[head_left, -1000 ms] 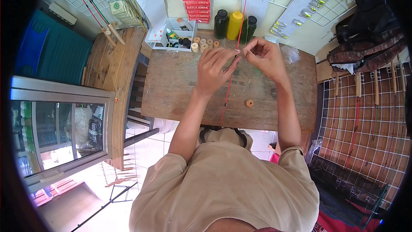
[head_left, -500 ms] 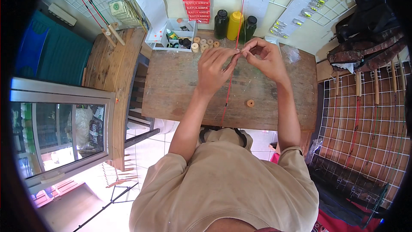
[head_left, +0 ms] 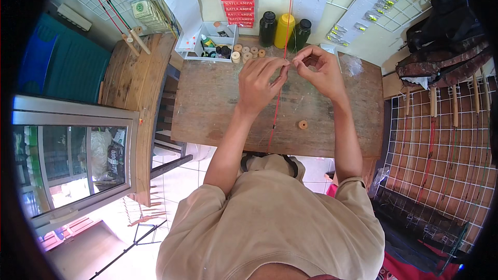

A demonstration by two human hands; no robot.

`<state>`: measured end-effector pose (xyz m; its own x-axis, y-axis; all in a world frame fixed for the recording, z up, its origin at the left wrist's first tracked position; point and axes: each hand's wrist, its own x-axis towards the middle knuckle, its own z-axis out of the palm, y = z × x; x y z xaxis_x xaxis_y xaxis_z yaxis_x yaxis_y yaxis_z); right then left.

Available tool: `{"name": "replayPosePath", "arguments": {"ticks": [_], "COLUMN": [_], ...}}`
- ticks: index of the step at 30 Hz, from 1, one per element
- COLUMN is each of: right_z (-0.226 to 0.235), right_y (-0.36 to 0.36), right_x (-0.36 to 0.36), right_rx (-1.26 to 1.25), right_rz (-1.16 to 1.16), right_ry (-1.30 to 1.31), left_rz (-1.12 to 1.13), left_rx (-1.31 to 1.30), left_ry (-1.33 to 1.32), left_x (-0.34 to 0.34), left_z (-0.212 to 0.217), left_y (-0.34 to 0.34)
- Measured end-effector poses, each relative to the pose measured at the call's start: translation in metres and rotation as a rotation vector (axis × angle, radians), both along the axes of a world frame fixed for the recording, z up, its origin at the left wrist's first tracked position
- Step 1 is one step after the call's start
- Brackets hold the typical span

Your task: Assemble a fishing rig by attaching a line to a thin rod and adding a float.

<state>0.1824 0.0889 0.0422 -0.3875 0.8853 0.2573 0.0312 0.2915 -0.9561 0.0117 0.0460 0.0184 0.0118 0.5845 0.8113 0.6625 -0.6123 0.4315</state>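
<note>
A thin red rod (head_left: 275,115) with dark bands and a pink tip slants across the wooden table, its far end rising in front of the bottles. My left hand (head_left: 261,79) is closed around it, thumb and fingers pinched on the shaft. Just to the right, my right hand (head_left: 320,70) has thumb and forefinger pressed together near the rod. Whatever lies in that pinch is too small to make out. The two hands' fingertips are close, with a slight gap between them. A small wooden ring-like spool (head_left: 302,124) lies on the table below my right hand.
Behind my hands stand two dark bottles (head_left: 267,29) and a yellow bottle (head_left: 285,31). To their left are several wooden spools (head_left: 236,57) and a white divided box (head_left: 207,58). A crumpled clear plastic bag (head_left: 354,66) lies at the back right of the wooden table (head_left: 218,109).
The rod's pink tip has swung slightly left and toward the back. My right fingertips have drawn a little apart from my left ones; both arms stay nearly in place.
</note>
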Motion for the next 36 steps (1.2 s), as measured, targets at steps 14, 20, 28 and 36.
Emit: {"name": "replayPosePath", "arguments": {"ticks": [14, 20, 28, 36], "right_z": [0.032, 0.029, 0.022, 0.006], "right_y": [-0.010, -0.002, 0.004, 0.013], "right_x": [-0.005, 0.000, 0.006, 0.011], "right_rx": [0.124, 0.108, -0.038, -0.043], "right_rz": [-0.110, -0.029, 0.070, 0.142], "right_ry": [-0.373, -0.361, -0.303, -0.142], "left_rz": [-0.009, -0.019, -0.056, -0.065], "left_rx": [0.069, 0.059, 0.025, 0.039], "left_ry": [0.044, -0.003, -0.053, -0.045], "left_x": [-0.001, 0.000, 0.000, 0.000], "left_z": [-0.005, -0.004, -0.006, -0.011], "left_y": [0.002, 0.001, 0.001, 0.004]}}
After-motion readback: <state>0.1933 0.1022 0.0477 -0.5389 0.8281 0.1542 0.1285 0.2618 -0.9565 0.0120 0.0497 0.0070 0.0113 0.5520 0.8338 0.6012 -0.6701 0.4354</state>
